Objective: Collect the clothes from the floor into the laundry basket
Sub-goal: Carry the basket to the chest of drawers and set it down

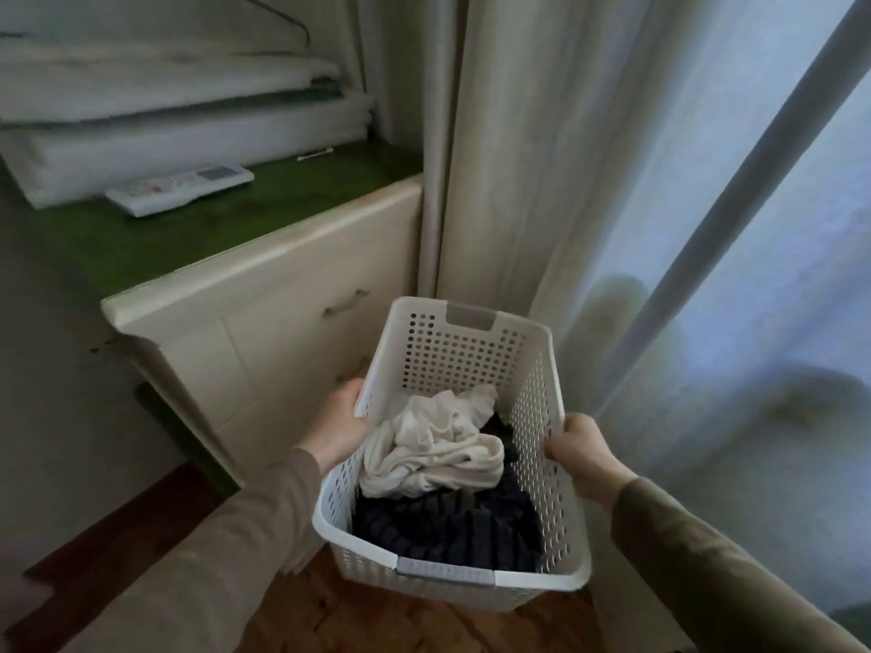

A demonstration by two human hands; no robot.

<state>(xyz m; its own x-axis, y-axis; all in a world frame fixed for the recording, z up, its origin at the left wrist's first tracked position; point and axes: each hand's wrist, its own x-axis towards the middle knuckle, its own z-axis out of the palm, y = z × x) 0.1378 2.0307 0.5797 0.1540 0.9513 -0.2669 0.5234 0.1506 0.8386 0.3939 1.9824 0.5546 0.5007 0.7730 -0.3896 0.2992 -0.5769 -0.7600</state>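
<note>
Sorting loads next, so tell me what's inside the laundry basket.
Inside the laundry basket, a crumpled cream garment lies on top of a dark ribbed garment. Anything beneath them is covered. The left hand and right hand hold its rims.

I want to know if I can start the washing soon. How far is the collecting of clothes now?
Done: a white garment and dark striped clothing lie inside the laundry basket. In hand: the left hand and right hand each have a grip on a side rim. Left: no clothes show on the visible wooden floor, but most of the floor is out of view.
</note>
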